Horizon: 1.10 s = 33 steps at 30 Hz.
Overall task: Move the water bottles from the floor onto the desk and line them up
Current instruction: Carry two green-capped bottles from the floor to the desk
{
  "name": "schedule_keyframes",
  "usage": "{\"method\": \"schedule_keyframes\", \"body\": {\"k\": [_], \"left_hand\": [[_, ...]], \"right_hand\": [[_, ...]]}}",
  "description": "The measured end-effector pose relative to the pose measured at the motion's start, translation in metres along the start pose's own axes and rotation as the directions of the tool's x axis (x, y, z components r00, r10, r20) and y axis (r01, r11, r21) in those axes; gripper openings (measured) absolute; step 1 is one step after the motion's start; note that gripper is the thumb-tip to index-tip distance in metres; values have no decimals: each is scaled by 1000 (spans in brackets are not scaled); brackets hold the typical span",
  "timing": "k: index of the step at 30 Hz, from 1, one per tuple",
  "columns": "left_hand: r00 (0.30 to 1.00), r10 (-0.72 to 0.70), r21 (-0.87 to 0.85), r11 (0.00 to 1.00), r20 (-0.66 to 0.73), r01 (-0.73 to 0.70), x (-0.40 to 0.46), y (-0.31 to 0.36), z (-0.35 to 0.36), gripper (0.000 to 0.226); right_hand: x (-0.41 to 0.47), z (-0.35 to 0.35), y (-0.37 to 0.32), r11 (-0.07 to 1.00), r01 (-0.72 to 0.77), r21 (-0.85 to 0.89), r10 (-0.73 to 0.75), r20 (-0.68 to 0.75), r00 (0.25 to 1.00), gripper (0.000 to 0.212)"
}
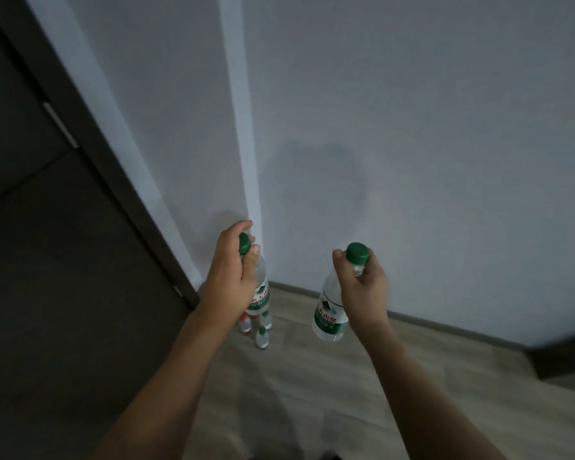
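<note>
Two green-capped water bottles held aloft, one per hand. Left hand (229, 270) curls round the neck of the left bottle (260, 293); right hand (362, 287) pinches the neck of the right bottle (329, 318), which hangs tilted. Floor cluster (256, 327) in the wall corner: at least three small bottles visible, one with red label, partly hidden. Wood floor (312, 393), dark door (47, 260) at left.
</note>
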<state>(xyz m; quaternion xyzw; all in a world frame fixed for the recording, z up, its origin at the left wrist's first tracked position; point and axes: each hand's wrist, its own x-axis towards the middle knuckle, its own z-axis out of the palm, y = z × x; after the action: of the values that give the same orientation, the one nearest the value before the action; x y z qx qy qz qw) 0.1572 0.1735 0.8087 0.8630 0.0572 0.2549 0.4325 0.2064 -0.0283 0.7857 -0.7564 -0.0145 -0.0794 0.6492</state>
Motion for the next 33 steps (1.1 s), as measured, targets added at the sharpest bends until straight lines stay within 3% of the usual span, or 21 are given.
{"method": "schedule_keyframes", "body": {"k": [10,18,24,33], "left_hand": [[982,101,-57,994,157,-94,10,79,113,30],[926,236,-179,966,294,-189,11,131,187,30],[831,381,-302,914,405,-271,-1,169,234,25],[592,557,-521,815,583,-254,-64,236,306,26]], "right_hand": [[28,-127,26,999,-27,23,31,-196,980,28],[25,-209,41,997,-72,40,82,-413,907,25],[-2,-257,40,995,-98,19,89,-614,784,28],[-89,-332,38,986,-167,-18,74,-848,526,18]]}}
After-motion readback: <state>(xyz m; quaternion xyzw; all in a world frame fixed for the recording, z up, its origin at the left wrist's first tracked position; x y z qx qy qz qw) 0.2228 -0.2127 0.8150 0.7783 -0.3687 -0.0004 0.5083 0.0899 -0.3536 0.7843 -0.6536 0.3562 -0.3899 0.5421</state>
